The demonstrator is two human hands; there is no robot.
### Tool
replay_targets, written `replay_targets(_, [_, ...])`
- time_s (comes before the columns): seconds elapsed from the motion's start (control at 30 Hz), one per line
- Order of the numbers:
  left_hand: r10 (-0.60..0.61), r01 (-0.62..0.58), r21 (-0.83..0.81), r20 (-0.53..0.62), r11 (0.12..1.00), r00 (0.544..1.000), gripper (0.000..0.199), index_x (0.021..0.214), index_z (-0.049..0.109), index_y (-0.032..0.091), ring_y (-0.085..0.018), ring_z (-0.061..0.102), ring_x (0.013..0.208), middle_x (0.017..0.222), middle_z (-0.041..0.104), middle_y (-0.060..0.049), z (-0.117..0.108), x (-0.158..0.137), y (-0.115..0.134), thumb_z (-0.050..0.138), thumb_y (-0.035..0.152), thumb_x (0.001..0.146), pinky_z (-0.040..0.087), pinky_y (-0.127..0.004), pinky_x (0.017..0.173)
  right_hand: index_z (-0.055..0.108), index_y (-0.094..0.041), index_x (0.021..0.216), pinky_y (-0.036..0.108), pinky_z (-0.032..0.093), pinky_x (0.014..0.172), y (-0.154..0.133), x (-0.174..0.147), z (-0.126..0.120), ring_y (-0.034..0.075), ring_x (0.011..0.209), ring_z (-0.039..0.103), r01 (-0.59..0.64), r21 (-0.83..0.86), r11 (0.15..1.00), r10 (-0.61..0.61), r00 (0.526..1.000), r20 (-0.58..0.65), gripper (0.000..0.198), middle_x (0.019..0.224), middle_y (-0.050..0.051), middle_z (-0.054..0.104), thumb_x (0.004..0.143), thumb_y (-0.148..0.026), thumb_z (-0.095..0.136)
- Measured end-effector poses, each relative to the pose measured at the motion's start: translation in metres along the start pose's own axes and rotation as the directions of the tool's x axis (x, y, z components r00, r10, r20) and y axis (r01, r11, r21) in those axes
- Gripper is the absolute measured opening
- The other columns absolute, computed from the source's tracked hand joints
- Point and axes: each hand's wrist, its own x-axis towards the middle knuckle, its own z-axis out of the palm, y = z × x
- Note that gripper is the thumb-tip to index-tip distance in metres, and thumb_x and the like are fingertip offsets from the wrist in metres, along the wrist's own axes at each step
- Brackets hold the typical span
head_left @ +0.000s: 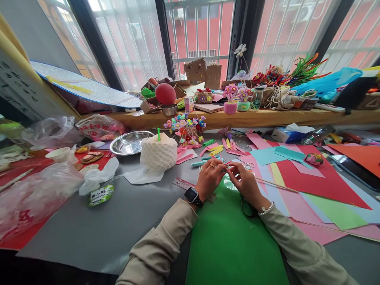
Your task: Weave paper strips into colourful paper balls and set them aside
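Over the far end of a green cutting mat (234,245), my left hand (210,178) and my right hand (247,184) meet with fingertips pinched together. Between them is a small pink paper strip (226,162), mostly hidden by the fingers. A black scissor-like handle loop (247,208) lies beside my right wrist. To the left of my left hand rests a pink patterned ruler (181,183). Small scissors (249,163) lie just beyond my right hand. Folded pink strips (234,152) and yellow strips (216,150) lie farther back.
A coconut (158,152) with a green straw stands left of my hands, near a metal plate (130,141). Coloured paper sheets (323,178) spread across the right. Craft flowers (187,124) stand at the back, below a crowded wooden ledge (142,118). Plastic bags (44,194) lie left.
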Motion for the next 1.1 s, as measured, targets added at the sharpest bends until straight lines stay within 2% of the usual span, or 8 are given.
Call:
replay_targets(0.53, [-0.032, 0.033, -0.026, 0.063, 0.999, 0.998, 0.012, 0.088, 0.056, 0.019, -0.019, 0.048, 0.095, 0.096, 0.055, -0.005, 0.0, -0.001, -0.001, 0.054, 0.019, 0.076, 0.044, -0.035, 0.083, 0.047, -0.016, 0.099, 0.025, 0.046, 0.053, 0.0, -0.001, 0.001, 0.014, 0.06, 0.059, 0.011, -0.019, 1.0, -0.01, 0.998, 0.056, 0.021, 0.072, 0.003, 0.061, 0.08, -0.023, 0.044])
replay_targets(0.67, [-0.037, 0.041, -0.053, 0.071, 0.998, 0.997, 0.013, 0.086, 0.058, 0.018, -0.019, 0.048, 0.094, 0.095, 0.056, -0.005, 0.0, 0.0, -0.003, 0.056, 0.016, 0.074, 0.044, -0.035, 0.082, 0.049, -0.016, 0.098, 0.025, 0.047, 0.053, 0.002, 0.001, -0.002, 0.014, 0.06, 0.058, 0.03, 0.021, 0.999, -0.032, 0.99, 0.138, 0.02, 0.071, 0.003, 0.06, 0.08, -0.024, 0.045])
replay_targets(0.8, [-0.029, 0.037, -0.178, 0.049, 0.983, 0.998, 0.006, 0.079, 0.061, 0.019, -0.016, 0.05, 0.088, 0.09, 0.055, -0.004, -0.004, 0.005, -0.007, 0.056, 0.018, 0.074, 0.043, -0.032, 0.08, 0.052, -0.019, 0.097, 0.026, 0.048, 0.055, 0.003, 0.009, -0.015, 0.013, 0.063, 0.056, 0.129, 0.048, 0.99, -0.136, 0.967, 0.215, 0.021, 0.079, 0.004, 0.06, 0.079, -0.027, 0.048])
replay_targets(0.93, [-0.057, 0.076, -0.392, 0.06, 0.917, 0.997, 0.005, 0.075, 0.062, 0.018, -0.013, 0.053, 0.081, 0.081, 0.055, -0.003, -0.015, 0.013, -0.009, 0.058, 0.02, 0.073, 0.044, -0.028, 0.076, 0.056, -0.02, 0.098, 0.026, 0.047, 0.055, -0.001, 0.015, -0.028, 0.014, 0.068, 0.054, 0.194, 0.065, 0.979, -0.204, 0.951, 0.232, 0.026, 0.083, 0.006, 0.059, 0.077, -0.035, 0.053])
replay_targets(1.1, [-0.091, 0.195, -0.562, 0.207, 0.804, 0.974, 0.008, 0.07, 0.063, 0.017, -0.013, 0.054, 0.076, 0.075, 0.058, -0.003, -0.028, 0.019, -0.007, 0.062, 0.025, 0.07, 0.043, -0.027, 0.074, 0.061, -0.02, 0.089, 0.027, 0.046, 0.057, -0.007, 0.015, -0.038, 0.013, 0.064, 0.053, 0.25, 0.026, 0.968, -0.25, 0.943, 0.219, 0.02, 0.078, 0.005, 0.06, 0.08, -0.033, 0.049])
